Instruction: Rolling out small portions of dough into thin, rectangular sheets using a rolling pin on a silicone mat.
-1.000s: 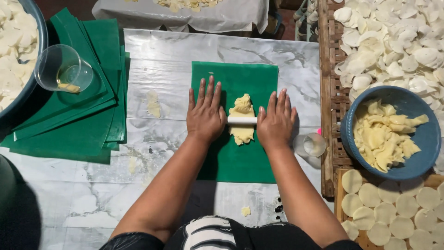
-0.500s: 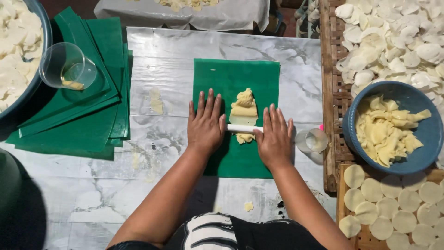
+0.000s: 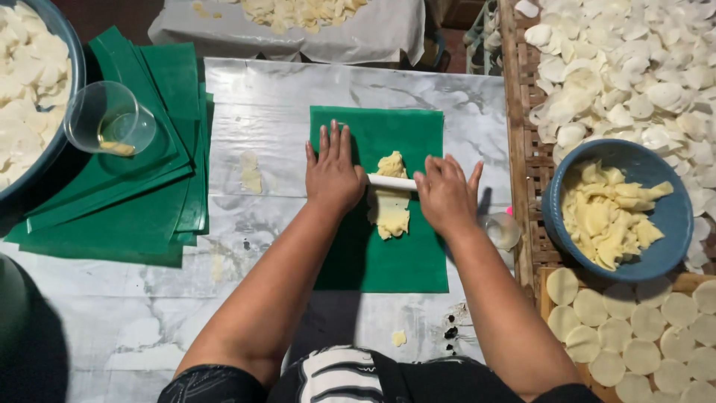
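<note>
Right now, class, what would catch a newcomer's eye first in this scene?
Centre stage, the left hand and right hand press a white roller across pale yellow dough on a green sheet. To the right, a blue bowl holds dough pieces. Flat pale rounds lie in rows at the lower right.

Food-making workshop — marble-patterned table (image 3: 283, 112), bamboo racks (image 3: 522, 149) of dough discs (image 3: 634, 67), blue bowl (image 3: 671, 216) of dough.

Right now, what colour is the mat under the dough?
Green mat, seen in the head view, lying on the marble table.
</note>
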